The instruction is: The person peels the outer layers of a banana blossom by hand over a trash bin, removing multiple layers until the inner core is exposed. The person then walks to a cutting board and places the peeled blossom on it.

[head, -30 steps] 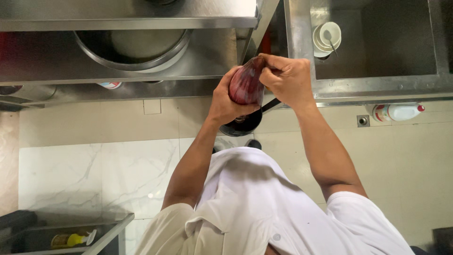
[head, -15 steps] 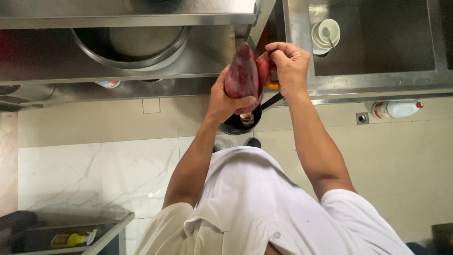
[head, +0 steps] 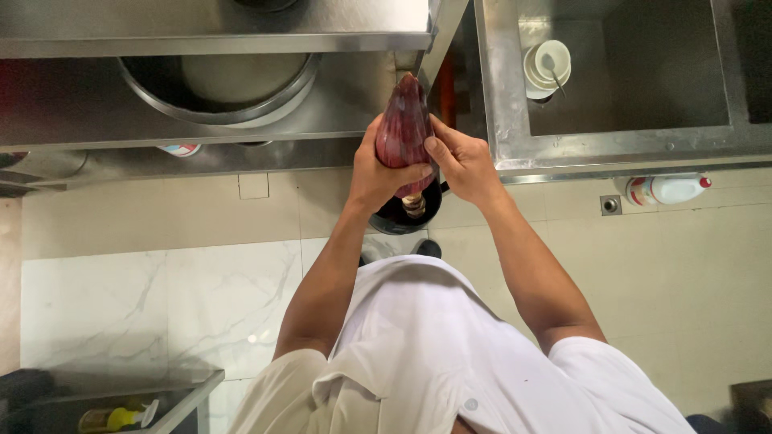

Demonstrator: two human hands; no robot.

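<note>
Your left hand (head: 376, 173) and right hand (head: 462, 165) both grip the dark red banana blossom (head: 404, 128), fingers wrapped round it, tip pointing away, held over a black pan (head: 406, 215). Steel counter (head: 217, 28) w/ round basin (head: 215, 84) ahead; sink (head: 635, 145) to the right, pale tiled floor (head: 145, 281) below.

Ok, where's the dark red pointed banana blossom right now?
Head view, upper centre: the dark red pointed banana blossom is held between both hands, above a black pan.

Your left hand (head: 378, 173) hid the flower's (head: 404, 128) lower side. The black bin (head: 410, 215) at six o'clock sat mostly behind it; the frame's top cut the wok (head: 217, 88).
</note>
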